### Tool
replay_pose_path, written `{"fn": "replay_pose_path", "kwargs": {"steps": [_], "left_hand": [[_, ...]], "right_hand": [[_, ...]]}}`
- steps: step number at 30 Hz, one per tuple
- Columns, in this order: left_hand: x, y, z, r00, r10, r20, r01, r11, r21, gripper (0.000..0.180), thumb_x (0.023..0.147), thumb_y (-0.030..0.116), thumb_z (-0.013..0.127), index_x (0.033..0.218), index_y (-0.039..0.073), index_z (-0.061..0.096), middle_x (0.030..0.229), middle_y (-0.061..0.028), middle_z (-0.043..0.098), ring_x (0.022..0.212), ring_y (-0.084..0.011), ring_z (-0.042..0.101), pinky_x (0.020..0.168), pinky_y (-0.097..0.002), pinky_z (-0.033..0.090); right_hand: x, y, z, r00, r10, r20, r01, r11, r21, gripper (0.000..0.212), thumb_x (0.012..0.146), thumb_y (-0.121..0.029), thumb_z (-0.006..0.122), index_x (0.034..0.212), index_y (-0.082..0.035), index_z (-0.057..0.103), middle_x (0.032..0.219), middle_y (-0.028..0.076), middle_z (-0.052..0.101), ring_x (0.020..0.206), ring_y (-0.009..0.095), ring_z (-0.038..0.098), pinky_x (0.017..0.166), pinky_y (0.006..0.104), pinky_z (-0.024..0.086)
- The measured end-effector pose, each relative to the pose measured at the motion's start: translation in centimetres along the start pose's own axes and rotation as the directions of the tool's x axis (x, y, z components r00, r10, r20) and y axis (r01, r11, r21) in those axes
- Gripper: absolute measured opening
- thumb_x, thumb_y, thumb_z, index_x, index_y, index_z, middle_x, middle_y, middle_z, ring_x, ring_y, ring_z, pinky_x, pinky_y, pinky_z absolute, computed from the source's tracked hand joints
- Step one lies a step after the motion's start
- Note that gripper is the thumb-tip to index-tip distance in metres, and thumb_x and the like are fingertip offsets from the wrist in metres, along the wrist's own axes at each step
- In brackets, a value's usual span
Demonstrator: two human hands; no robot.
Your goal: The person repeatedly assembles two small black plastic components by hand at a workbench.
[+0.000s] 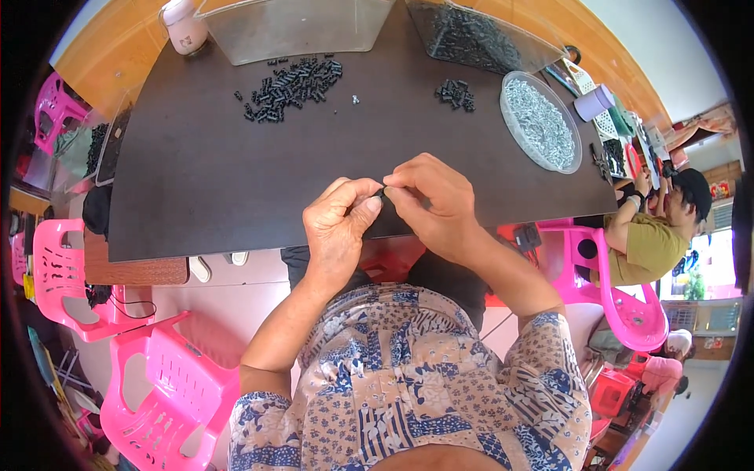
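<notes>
Both hands meet over the near edge of the dark table (236,180). My left hand (339,220) pinches a small black part (381,192) between thumb and forefinger; most of it is hidden by the fingertips. Right against it, my right hand (433,200) is closed in a pinch too, and what lies between its fingertips is too small to make out. Farther off are a large pile of short black ribbed parts (290,88) at left and a smaller pile of them (455,95) at right. A few tiny silvery pieces (356,100) lie between the piles.
A round clear tray (507,125) of small silvery metal pieces stands at right. Two clear bins, one whitish (294,35) and one with black parts (471,35), line the far edge. Pink chairs (169,377) stand around. Another person (652,235) sits at right.
</notes>
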State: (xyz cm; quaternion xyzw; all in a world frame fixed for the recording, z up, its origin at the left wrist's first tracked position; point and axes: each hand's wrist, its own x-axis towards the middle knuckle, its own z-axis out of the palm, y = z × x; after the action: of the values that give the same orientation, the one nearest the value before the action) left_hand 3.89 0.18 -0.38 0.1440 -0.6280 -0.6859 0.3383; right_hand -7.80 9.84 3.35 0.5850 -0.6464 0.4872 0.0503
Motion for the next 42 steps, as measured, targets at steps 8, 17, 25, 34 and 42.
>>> {"fn": "replay_pose_path", "kwargs": {"steps": [8, 17, 25, 34, 42], "left_hand": [[0.0, 0.4, 0.4, 0.992, -0.121, 0.029, 0.125, 0.977, -0.172, 0.013, 0.083, 0.003, 0.063, 0.093, -0.004, 0.064, 0.077, -0.0014, 0.057, 0.067, -0.0074, 0.051, 0.062, -0.0193, 0.044], [0.2, 0.4, 0.2, 0.983, -0.177, 0.047, 0.183, 0.967, -0.179, 0.016, 0.084, 0.004, 0.063, 0.098, -0.004, 0.064, 0.08, -0.0042, 0.063, 0.071, -0.0083, 0.056, 0.066, -0.0204, 0.049], [0.3, 0.7, -0.2, 0.962, -0.26, 0.088, 0.274, 0.933, -0.235, 0.017, 0.085, 0.007, 0.062, 0.098, -0.004, 0.063, 0.08, -0.0056, 0.063, 0.072, -0.0093, 0.058, 0.067, -0.0216, 0.05], [-0.2, 0.3, -0.1, 0.972, -0.228, 0.065, 0.237, 0.946, -0.222, 0.019, 0.085, 0.009, 0.063, 0.099, -0.004, 0.063, 0.08, -0.0053, 0.063, 0.071, -0.0089, 0.059, 0.065, -0.0213, 0.051], [-0.2, 0.6, -0.5, 0.977, -0.2, 0.078, 0.209, 0.967, -0.148, 0.016, 0.084, 0.01, 0.065, 0.094, -0.003, 0.064, 0.077, -0.0043, 0.063, 0.068, -0.0087, 0.058, 0.06, -0.0207, 0.048]], "right_hand": [[-0.7, -0.5, -0.8, 0.924, 0.375, 0.076, -0.382, 0.894, 0.233, 0.012, 0.078, 0.004, 0.062, 0.089, 0.001, 0.063, 0.081, 0.002, 0.061, 0.07, 0.006, 0.055, 0.06, 0.0195, 0.044], [-1.1, 0.0, -0.3, 0.877, 0.475, 0.074, -0.462, 0.789, 0.405, 0.01, 0.08, 0.002, 0.062, 0.089, 0.001, 0.063, 0.079, 0.001, 0.06, 0.071, 0.006, 0.055, 0.061, 0.0199, 0.044], [-0.5, 0.0, -0.3, 0.964, 0.266, 0.024, -0.266, 0.951, 0.159, 0.007, 0.077, 0.001, 0.063, 0.084, 0.001, 0.061, 0.072, 0.007, 0.056, 0.06, 0.012, 0.053, 0.053, 0.0246, 0.042], [-0.4, -0.5, 0.1, 0.988, 0.153, 0.007, -0.153, 0.984, 0.089, 0.004, 0.076, 0.002, 0.062, 0.079, 0.0, 0.059, 0.069, 0.009, 0.056, 0.062, 0.023, 0.055, 0.055, 0.0327, 0.043], [-0.9, -0.6, -0.2, 0.996, 0.085, 0.026, -0.086, 0.995, 0.044, 0.015, 0.073, 0.004, 0.062, 0.087, -0.001, 0.063, 0.071, 0.01, 0.058, 0.069, 0.026, 0.058, 0.061, 0.0343, 0.046]]}}
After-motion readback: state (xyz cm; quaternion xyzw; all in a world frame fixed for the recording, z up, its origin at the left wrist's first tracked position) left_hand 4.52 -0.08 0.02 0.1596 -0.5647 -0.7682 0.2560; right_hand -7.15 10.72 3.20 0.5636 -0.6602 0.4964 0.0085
